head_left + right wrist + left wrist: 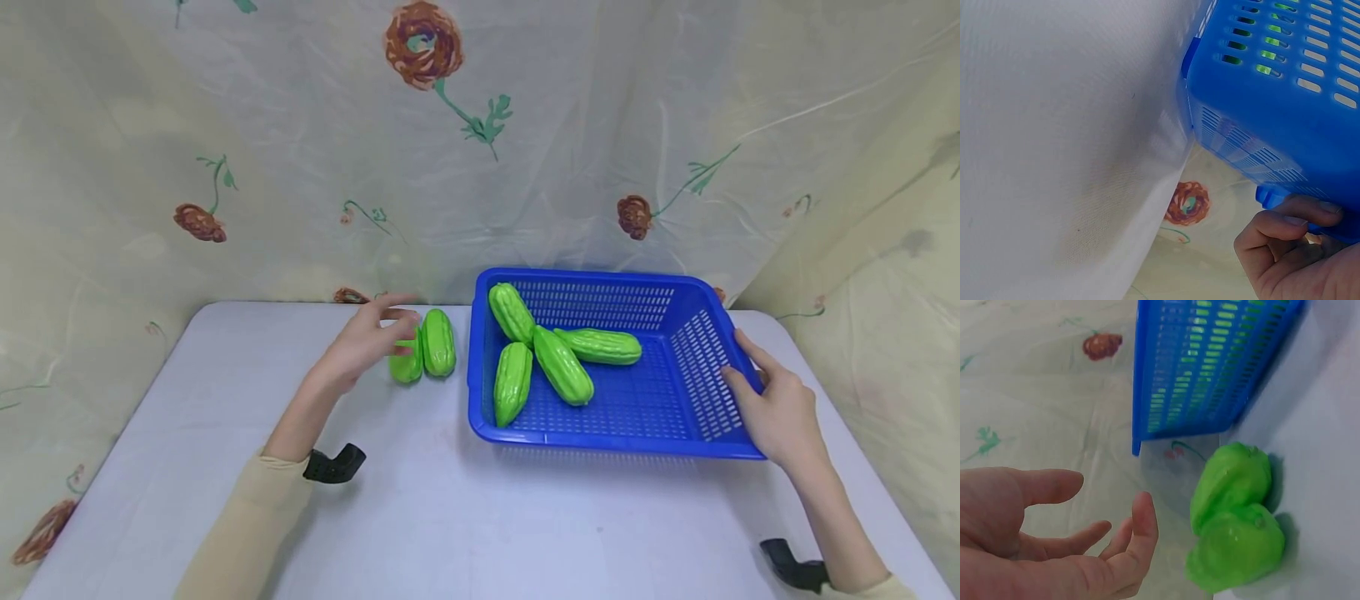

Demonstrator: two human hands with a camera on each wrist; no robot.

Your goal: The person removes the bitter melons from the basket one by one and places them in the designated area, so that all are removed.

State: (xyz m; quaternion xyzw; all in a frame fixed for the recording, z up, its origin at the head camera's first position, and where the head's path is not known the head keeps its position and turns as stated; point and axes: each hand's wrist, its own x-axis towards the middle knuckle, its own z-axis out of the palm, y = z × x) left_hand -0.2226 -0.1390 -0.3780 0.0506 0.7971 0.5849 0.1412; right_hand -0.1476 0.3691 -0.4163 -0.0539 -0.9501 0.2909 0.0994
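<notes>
My left hand (367, 340) hovers over two green bitter gourds lying side by side on the table, left of a blue plastic basket (585, 442). Its fingers are loosely bent with nothing between them; in the head view they partly cover the nearer-left bitter gourd (406, 367), while the other bitter gourd (438, 343) shows whole. The left wrist view has a gap between that hand (1085, 550) and both gourds. At the basket's right side, my right hand (783, 412) grips the rim, and the right wrist view shows its fingers (1272, 226) curled at the edge.
Several bitter gourds lie in the basket, mostly in its left half, among them one bitter gourd (562, 367) near the middle. A white-covered table (450, 525) lies beneath. Flower-printed sheeting (540, 183) hangs right behind the table and along its sides.
</notes>
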